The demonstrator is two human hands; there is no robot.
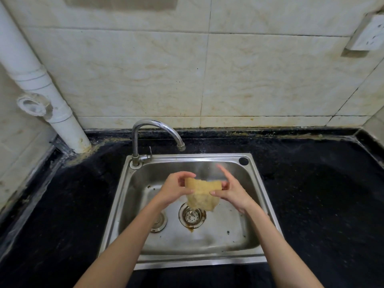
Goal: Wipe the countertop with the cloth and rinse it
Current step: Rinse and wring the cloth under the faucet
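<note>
A black countertop (311,194) surrounds a steel sink (257,183) set in its middle. Behind the sink's back left corner rises a curved tap (154,124), its spout ending over the basin. Above the sink, in front of the spout, both hands hold a yellowish cloth (202,194) spread between them: the left hand (175,189) pinches its left edge and the right hand (230,189) pinches its right edge. The cloth's lower part hangs over the sink's drain (192,215).
</note>
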